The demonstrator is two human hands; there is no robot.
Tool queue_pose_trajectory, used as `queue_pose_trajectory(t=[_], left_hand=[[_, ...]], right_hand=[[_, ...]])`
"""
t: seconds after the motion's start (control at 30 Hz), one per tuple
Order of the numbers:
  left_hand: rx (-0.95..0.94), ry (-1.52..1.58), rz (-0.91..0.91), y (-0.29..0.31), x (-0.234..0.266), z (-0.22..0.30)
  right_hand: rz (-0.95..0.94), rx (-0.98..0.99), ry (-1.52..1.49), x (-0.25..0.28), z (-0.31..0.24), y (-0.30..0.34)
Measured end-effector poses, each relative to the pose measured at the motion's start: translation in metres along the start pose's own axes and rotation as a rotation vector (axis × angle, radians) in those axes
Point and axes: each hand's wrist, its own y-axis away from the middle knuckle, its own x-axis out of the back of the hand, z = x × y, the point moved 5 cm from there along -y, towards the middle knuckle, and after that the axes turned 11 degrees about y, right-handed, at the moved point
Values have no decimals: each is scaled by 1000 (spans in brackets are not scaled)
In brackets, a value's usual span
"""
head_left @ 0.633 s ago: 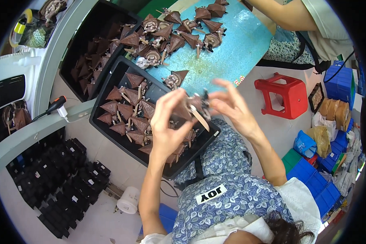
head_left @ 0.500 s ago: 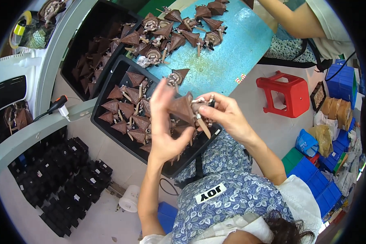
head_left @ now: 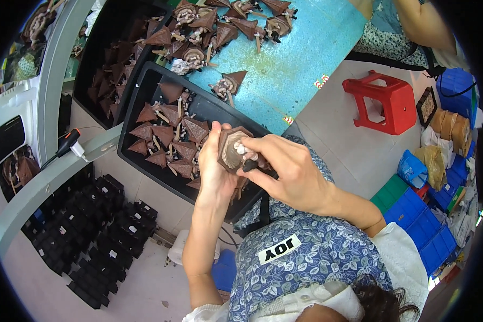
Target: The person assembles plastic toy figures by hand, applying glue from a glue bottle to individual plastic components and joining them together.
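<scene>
A small figurine (head_left: pixel 232 150) with a brown, faceted, pointed top is held between my hands, above the black bin (head_left: pixel 131 165). Its ridged, pale-centred underside faces up. My left hand (head_left: pixel 216 170) wraps round the outer edge of the brown top. With thumb and fingers, my right hand (head_left: pixel 292 169) pinches the little light body and dark part at the figurine's middle. Several like figurines (head_left: pixel 169 115) lie in the bin under my hands. One single figurine (head_left: pixel 232 86) rests on the blue table (head_left: pixel 284 64), just beyond the bin.
More figurines (head_left: pixel 220 27) are heaped on the table's far left, beside a second black bin (head_left: pixel 83 80). A metal frame bar (head_left: pixel 51 185) runs along the left. To the right stand a red stool (head_left: pixel 383 102) and blue crates (head_left: pixel 413 231). A co-worker's arm (head_left: pixel 426 27) shows at the top right.
The figurine has been turned over, so its underside now faces up. My left hand has gone from spread fingers to gripping its brown top. My right hand has come over the middle.
</scene>
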Motion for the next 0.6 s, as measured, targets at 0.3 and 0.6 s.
queue_pose_trajectory(t=[0.3,0.6], left_hand=[[181,852,-592,-4,-45,-25],[314,1060,-519,-8,-30,-30]], right_hand=[[328,97,146,0,-22,15],[323,67,139,-8,-16,13]])
